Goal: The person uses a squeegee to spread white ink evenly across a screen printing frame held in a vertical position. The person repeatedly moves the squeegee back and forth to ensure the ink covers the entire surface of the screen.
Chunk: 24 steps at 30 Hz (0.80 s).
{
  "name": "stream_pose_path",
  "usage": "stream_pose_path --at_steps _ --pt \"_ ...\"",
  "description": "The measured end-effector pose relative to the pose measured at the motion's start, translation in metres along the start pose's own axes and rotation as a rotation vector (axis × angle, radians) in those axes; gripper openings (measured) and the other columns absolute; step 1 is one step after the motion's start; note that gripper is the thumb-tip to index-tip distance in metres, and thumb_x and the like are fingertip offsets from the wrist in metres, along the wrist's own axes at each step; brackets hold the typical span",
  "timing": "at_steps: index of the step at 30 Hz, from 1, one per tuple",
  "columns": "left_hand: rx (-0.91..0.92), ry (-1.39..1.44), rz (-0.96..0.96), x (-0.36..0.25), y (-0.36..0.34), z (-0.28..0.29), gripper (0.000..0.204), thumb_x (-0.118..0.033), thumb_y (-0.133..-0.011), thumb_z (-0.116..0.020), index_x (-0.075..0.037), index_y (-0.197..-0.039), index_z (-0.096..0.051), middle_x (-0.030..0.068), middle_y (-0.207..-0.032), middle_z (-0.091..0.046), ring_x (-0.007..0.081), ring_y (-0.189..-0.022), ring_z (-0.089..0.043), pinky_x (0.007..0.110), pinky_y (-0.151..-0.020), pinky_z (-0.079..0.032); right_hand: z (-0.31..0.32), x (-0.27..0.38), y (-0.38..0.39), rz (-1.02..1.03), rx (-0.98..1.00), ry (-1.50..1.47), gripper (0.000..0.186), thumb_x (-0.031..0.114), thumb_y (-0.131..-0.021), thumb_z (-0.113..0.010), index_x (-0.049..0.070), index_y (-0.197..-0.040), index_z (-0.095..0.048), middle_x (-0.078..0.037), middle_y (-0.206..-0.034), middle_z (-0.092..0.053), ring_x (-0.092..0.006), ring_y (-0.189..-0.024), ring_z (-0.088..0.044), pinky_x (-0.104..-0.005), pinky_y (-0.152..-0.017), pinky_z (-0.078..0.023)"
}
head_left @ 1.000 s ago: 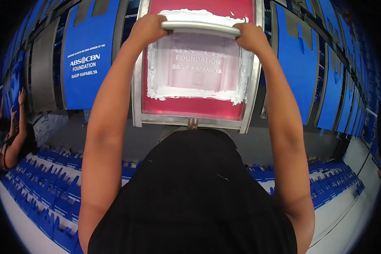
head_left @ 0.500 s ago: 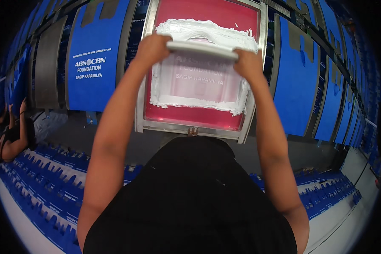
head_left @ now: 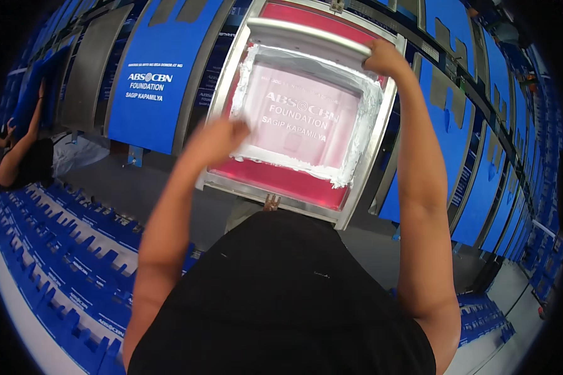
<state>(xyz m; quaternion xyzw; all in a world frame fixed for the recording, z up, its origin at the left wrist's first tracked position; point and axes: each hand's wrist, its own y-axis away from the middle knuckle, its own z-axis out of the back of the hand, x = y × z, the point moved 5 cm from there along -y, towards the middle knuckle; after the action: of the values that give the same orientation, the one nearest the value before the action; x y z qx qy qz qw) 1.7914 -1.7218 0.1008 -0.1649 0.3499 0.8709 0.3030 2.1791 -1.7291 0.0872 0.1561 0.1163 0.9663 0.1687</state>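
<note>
A screen-printing frame [head_left: 364,181] with metal edges lies in front of me. Its mesh [head_left: 281,178] is red around a pale window that has white lettering in it. Thick white ink [head_left: 364,128] rings that window. Across the frame's far end rests a long squeegee [head_left: 309,39]. My right hand [head_left: 388,59] is closed on the squeegee's right end. Over the frame's left side is my left hand [head_left: 216,144], off the squeegee and blurred by motion; its fingers are too smeared to read.
Blue printed sheets [head_left: 156,81] lie on metal boards along both sides of the frame. At far left, another person's arm [head_left: 28,137] reaches to a blue sheet. More blue pieces [head_left: 56,269] stand in rows behind me, on both sides.
Both hands held the squeegee earlier, midway over the ink. It now sits at the far end; my left hand has let go and come nearer to me. The view has tilted.
</note>
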Motion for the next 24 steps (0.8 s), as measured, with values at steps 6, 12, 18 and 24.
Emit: stream_pose_path --at_steps 6,12,18,24 --pt "0.482 0.806 0.176 0.055 0.103 -0.223 0.045 -0.044 -0.091 -0.064 0.0 -0.097 -0.068 0.004 -0.078 -0.063 0.0111 -0.075 -0.056 0.029 -0.069 -0.047 -0.027 0.023 -0.008 0.033 0.15 -0.036 0.055 0.011 -0.064 -0.068 0.007 -0.118 -0.065 -0.02 -0.108 -0.067 -0.0348 -0.1 -0.065 -0.039 -0.09 -0.05" --pt "0.499 0.992 0.071 0.056 0.105 -0.241 0.038 -0.038 -0.096 -0.058 -0.001 -0.091 -0.067 -0.0008 -0.077 -0.061 0.0058 -0.072 -0.053 0.024 -0.067 -0.045 -0.026 0.055 -0.018 0.076 -0.113 0.022 0.053 0.009 -0.067 -0.058 0.011 -0.119 -0.065 -0.017 -0.11 -0.067 -0.0337 -0.103 -0.063 -0.0403 -0.09 -0.05" --pt "0.572 0.937 0.013 0.032 0.115 -0.207 0.04 -0.039 -0.097 -0.056 -0.003 -0.081 -0.065 -0.0018 -0.066 -0.057 0.0056 -0.061 -0.051 0.021 -0.056 -0.041 -0.036 0.093 0.065 0.029 -0.028 0.047 0.052 0.01 -0.066 -0.059 0.016 -0.117 -0.067 -0.013 -0.106 -0.069 -0.0307 -0.101 -0.065 -0.0392 -0.088 -0.051" --pt "0.497 1.003 0.086 0.026 0.117 -0.21 0.038 -0.039 -0.097 -0.057 -0.005 -0.083 -0.066 -0.0026 -0.066 -0.058 0.0053 -0.058 -0.05 0.021 -0.054 -0.041 -0.102 0.166 0.26 0.118 -0.151 0.02 0.039 -0.004 -0.066 -0.056 0.008 -0.102 -0.065 -0.009 -0.088 -0.065 -0.0299 -0.083 -0.06 -0.0436 -0.078 -0.043"
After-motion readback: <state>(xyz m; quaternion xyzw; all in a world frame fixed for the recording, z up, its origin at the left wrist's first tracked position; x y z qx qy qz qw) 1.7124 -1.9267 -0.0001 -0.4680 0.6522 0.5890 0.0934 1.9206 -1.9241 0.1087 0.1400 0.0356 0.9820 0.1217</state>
